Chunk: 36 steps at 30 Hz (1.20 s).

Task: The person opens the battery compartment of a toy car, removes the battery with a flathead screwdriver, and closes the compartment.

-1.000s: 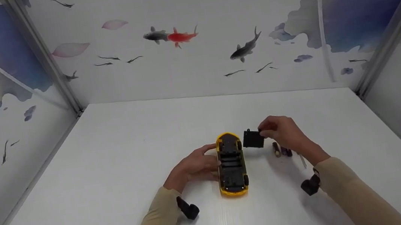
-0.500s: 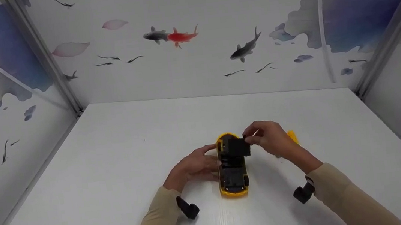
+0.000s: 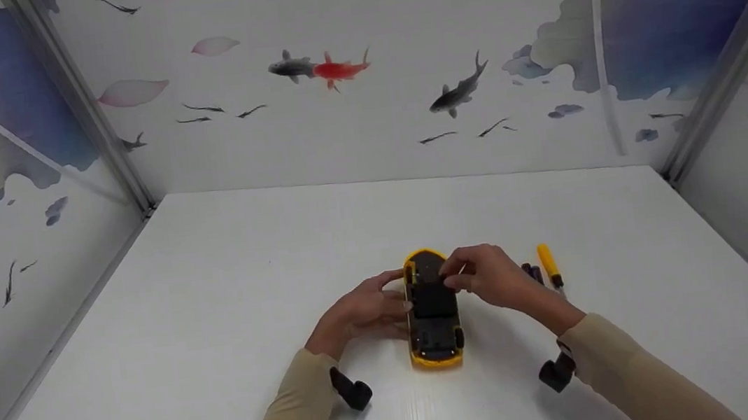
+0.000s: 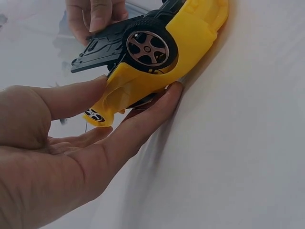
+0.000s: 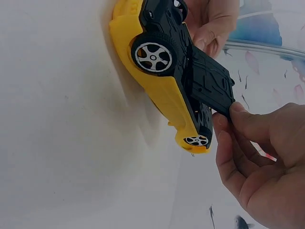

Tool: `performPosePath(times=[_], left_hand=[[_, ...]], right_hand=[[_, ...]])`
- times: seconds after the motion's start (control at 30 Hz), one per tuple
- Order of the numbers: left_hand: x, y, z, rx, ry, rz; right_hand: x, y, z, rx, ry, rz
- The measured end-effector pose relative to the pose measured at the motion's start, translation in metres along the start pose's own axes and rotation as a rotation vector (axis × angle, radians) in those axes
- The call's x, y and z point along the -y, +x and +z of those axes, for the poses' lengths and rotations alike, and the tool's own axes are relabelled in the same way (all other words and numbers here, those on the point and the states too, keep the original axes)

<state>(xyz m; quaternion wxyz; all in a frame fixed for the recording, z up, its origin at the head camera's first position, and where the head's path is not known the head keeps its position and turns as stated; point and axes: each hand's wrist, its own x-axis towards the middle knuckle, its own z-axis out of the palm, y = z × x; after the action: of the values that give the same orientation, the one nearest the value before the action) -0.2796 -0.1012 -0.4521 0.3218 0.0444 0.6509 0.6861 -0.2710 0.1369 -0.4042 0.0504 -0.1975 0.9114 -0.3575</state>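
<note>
A yellow toy car [image 3: 438, 356] lies upside down on the white table, its black underside facing up. My left hand [image 3: 371, 305] grips the car by its left flank, thumb near the upper edge and fingers along the body in the left wrist view. Between thumb and fingertips, my right hand [image 3: 491, 275] pinches one edge of a flat black battery cover [image 5: 210, 81]. This cover sits over the middle of the underside, tilted, with its pinched end raised in the right wrist view. Its far edge meets the opening in the chassis, which it largely hides.
Right of the car, a screwdriver with a yellow handle [image 3: 547, 262] lies on the table, its shaft partly behind the right forearm. Beside it are small dark cylinders [image 3: 532, 272], partly hidden by the right wrist. Printed panels [image 3: 366, 140] wall the table's back and sides.
My right hand has carried the cover leftward and toward me, from beside the car to over the middle of its underside. The left hand and car have stayed in place.
</note>
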Motion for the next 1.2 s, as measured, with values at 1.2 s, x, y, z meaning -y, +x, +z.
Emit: performPosePath(times=[1.2], left_hand=[[-0.0012,-0.0002,0.0012,-0.020,0.061,-0.002]], right_hand=[[-0.0053,0.0027,0.0085,0.024,0.057,0.075]])
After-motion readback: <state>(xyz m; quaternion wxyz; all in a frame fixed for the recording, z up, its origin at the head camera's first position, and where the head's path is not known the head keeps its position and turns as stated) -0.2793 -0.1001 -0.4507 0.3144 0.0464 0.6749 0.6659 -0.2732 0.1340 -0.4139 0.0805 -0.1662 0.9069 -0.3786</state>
